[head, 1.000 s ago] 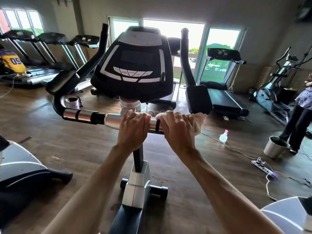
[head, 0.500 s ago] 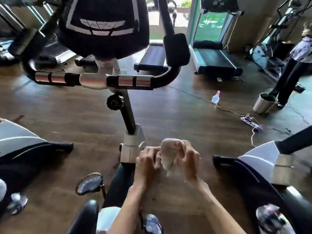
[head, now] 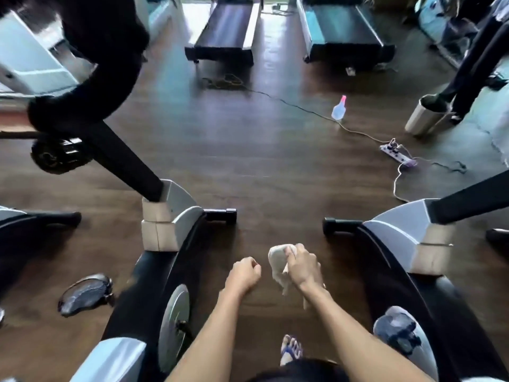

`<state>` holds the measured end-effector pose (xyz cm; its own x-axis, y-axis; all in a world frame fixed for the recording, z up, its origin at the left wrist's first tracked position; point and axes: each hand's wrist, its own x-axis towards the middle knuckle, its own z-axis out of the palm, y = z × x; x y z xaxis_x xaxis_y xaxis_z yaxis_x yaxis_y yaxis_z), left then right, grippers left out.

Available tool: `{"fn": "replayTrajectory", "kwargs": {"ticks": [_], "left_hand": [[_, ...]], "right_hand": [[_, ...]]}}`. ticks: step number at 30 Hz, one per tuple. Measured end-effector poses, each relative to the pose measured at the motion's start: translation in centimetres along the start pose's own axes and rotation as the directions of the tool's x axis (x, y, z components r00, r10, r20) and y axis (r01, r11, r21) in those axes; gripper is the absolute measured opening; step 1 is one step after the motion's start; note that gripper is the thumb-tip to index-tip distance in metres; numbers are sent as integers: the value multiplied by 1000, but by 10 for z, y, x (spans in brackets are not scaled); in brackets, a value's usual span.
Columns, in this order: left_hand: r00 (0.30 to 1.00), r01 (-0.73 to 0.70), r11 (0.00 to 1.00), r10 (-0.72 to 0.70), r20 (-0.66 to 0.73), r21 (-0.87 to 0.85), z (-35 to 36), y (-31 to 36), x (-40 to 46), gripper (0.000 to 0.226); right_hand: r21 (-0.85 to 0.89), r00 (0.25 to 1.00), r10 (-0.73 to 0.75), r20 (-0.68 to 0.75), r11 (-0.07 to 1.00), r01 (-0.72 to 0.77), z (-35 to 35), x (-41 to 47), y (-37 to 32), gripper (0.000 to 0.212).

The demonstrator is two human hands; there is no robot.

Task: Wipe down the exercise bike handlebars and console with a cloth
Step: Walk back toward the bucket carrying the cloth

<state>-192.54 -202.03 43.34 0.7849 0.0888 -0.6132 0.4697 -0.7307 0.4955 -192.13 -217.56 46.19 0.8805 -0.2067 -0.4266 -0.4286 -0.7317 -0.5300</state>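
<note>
My right hand (head: 303,267) grips a crumpled white cloth (head: 278,261) low over the wooden floor, between two exercise bikes. To its left my left hand (head: 243,275) is curled into a fist, empty and apart from the cloth. The bike's black handlebar (head: 82,106) curves blurred through the upper left, with its post (head: 124,158) running down into the grey bike body (head: 176,216). The console is out of the frame.
A second bike (head: 399,232) stands at right. On the floor lie a spray bottle (head: 339,108), a power strip (head: 396,154) with cables, and a bin (head: 425,114). Two treadmills (head: 224,31) sit ahead. A person's legs (head: 473,59) are at far right.
Both hands left the handlebar and dropped low. The left hand let go of the cloth, which stays in the right hand. The view tilted down and shifted right.
</note>
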Motion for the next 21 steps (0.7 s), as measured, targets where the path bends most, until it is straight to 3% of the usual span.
{"fn": "replayTrajectory", "kwargs": {"ticks": [12,21], "left_hand": [[1000,2,998,-2,-10,-69,-4,201,149,27],[996,40,996,-46,-75,-74,-123,303,365,26]], "right_hand": [[139,991,90,-99,987,-75,-89,201,-18,34],[66,998,49,-47,997,-46,-135,440,-118,35]]}}
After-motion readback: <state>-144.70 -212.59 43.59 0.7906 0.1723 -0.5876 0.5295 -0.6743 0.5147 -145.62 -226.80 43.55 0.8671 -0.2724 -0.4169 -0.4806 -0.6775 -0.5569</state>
